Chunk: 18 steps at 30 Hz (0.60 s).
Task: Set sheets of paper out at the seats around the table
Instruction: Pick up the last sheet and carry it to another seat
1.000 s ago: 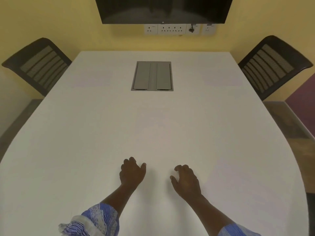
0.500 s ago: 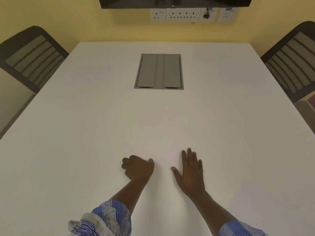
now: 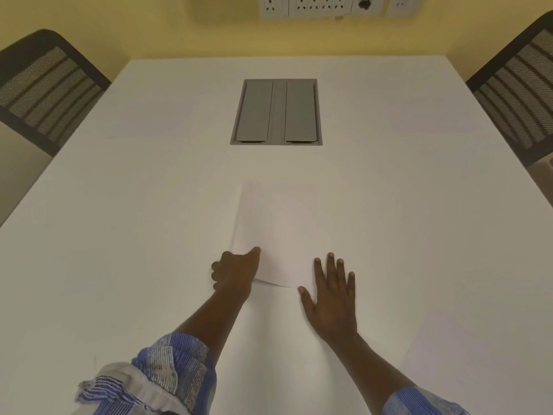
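Observation:
A white sheet of paper (image 3: 278, 235) lies lengthwise in the middle of the white table (image 3: 119, 235), its near edge curling up off the surface. My left hand (image 3: 235, 272) pinches the sheet's near left corner, thumb on top. My right hand (image 3: 332, 298) rests flat on the table just right of the sheet's near edge, fingers spread, holding nothing. Faint pale sheets seem to lie at the far left seat (image 3: 149, 115), the far right seat (image 3: 434, 112) and the near right (image 3: 466, 354); they barely stand out from the tabletop.
A grey cable hatch (image 3: 276, 112) is set into the table beyond the sheet. Black mesh chairs stand at the far left (image 3: 45, 91) and far right (image 3: 514, 91). Wall sockets (image 3: 317, 4) line the yellow wall behind.
My head has moved forward and down over the table. My left hand has gripped the sheet's corner and lifted its near edge. My right hand went from curled to flat.

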Each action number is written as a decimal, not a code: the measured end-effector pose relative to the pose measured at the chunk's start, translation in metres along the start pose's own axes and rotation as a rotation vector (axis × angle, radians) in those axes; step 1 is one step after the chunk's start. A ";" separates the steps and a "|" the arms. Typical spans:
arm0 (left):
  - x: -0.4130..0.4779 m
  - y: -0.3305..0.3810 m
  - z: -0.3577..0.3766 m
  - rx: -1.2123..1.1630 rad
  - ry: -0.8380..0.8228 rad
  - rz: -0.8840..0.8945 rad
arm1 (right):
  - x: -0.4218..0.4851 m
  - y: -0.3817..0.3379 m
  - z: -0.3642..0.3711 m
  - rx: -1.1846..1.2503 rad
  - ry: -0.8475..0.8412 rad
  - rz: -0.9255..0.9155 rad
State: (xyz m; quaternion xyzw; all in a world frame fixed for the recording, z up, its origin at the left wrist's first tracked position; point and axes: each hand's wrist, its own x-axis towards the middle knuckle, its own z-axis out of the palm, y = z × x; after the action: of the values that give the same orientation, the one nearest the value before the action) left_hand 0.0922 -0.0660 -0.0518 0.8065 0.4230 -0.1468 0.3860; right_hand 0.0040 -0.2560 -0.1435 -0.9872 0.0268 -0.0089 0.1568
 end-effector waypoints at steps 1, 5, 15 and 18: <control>0.002 0.001 -0.002 -0.018 0.000 0.022 | 0.000 0.000 0.000 0.008 -0.003 0.003; 0.006 0.002 -0.009 -0.077 -0.023 0.109 | 0.001 0.000 -0.003 0.039 -0.012 0.011; -0.038 0.009 -0.039 -0.099 -0.016 0.390 | 0.008 -0.029 -0.061 0.550 -0.038 0.324; -0.065 0.013 -0.060 -0.133 -0.034 0.469 | 0.008 -0.041 -0.088 0.754 -0.098 0.516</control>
State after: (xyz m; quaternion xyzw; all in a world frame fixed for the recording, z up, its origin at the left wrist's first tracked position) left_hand 0.0582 -0.0630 0.0309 0.8530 0.2262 -0.0386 0.4687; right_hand 0.0112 -0.2453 -0.0469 -0.8216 0.2590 0.0682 0.5032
